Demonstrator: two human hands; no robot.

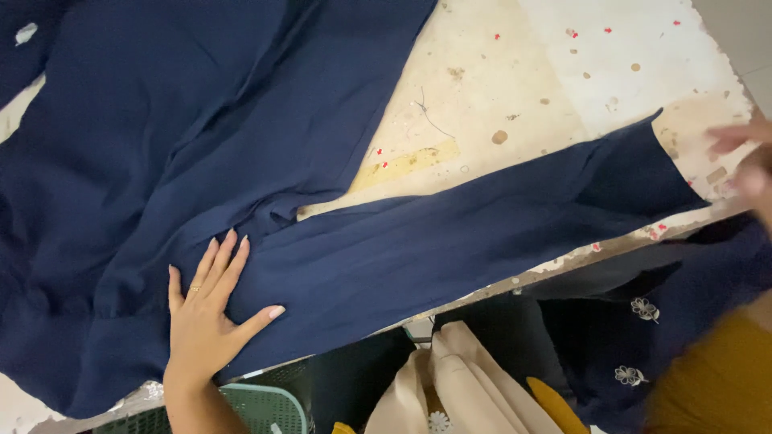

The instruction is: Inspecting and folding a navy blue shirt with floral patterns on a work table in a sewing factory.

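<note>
Head view. Navy garment [201, 145] spread over a worn, stained table [515, 72]; the bulk lies beyond and to the left of the left fingers, and one long sleeve [482, 233] runs out from just past the fingertips toward the right hand.

Left hand [205, 309]: flat, palm down on the cloth near the table's near edge. Fingers [221, 261] extended and slightly fanned, thumb splayed to the right. Nothing gripped; it presses the fabric where the sleeve meets the body. Thin ring [195, 288] on one finger.

Right hand [744, 165]: at the far right edge of the frame, blurred. Sits just beyond the sleeve's cuff end [667, 173], at the table corner. Fingers look loosely spread; cannot tell whether they touch or pinch the cloth.

Table surface between sleeve and garment body is bare, off-white with brown spots, small red marks and a stray thread [426, 112].

Below the table edge, on the near side of the left fingers: green plastic basket [273, 406], cream cloth [450, 378], dark fabric with small white flower trims [643, 309], mustard-yellow cloth [716, 378] at lower right.
</note>
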